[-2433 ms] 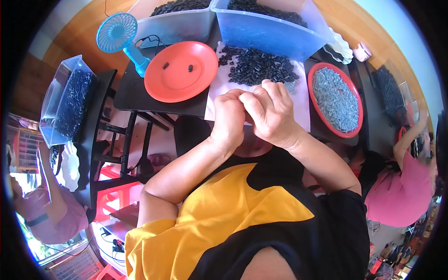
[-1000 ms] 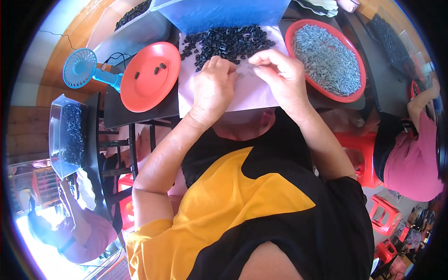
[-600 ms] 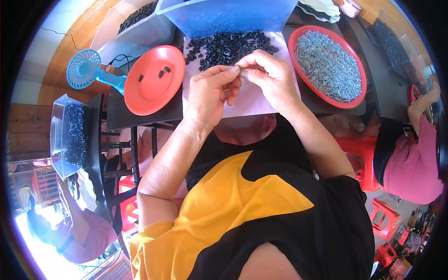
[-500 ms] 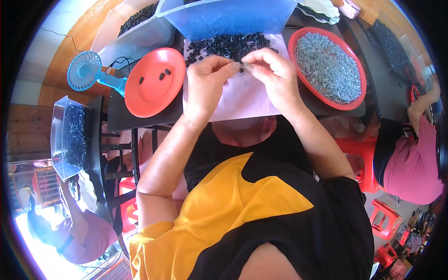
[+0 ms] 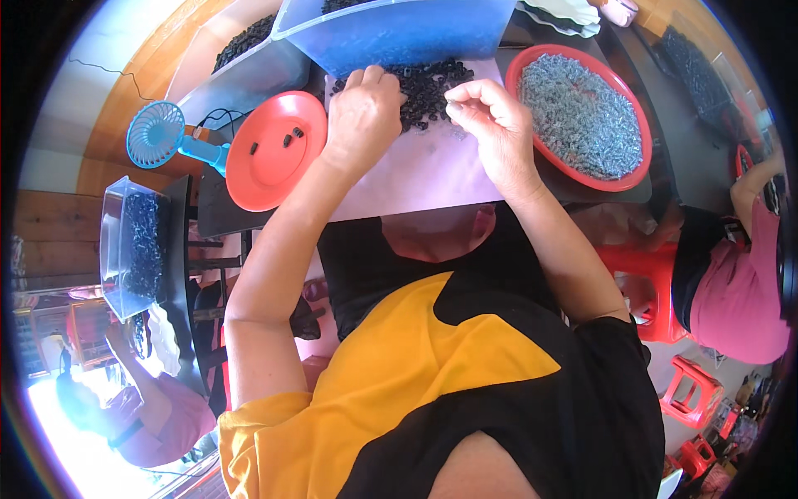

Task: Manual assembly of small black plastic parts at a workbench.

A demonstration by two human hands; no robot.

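Note:
My left hand (image 5: 366, 116) lies over the left side of a pile of small black parts (image 5: 428, 91), back of the hand up. Its fingers are curled and their tips are hidden, so what they hold cannot be made out. To the right of the pile, my right hand (image 5: 497, 125) is closed in a pinch, thumb against forefinger. Anything at its fingertips is too small to name. Under the pile and both wrists is a pale pink sheet (image 5: 407, 183).
A red plate (image 5: 274, 179) with a few black pieces stands left, beside a small blue fan (image 5: 156, 135). Right is a red basin (image 5: 644, 145) of small clear-grey pieces. A translucent bin (image 5: 399, 37) stands behind the pile. A person in pink (image 5: 740, 291) sits far right.
My hands were together in front of the pile and have parted. The left moved up and left onto the black parts; the right shifted slightly right, still pinched.

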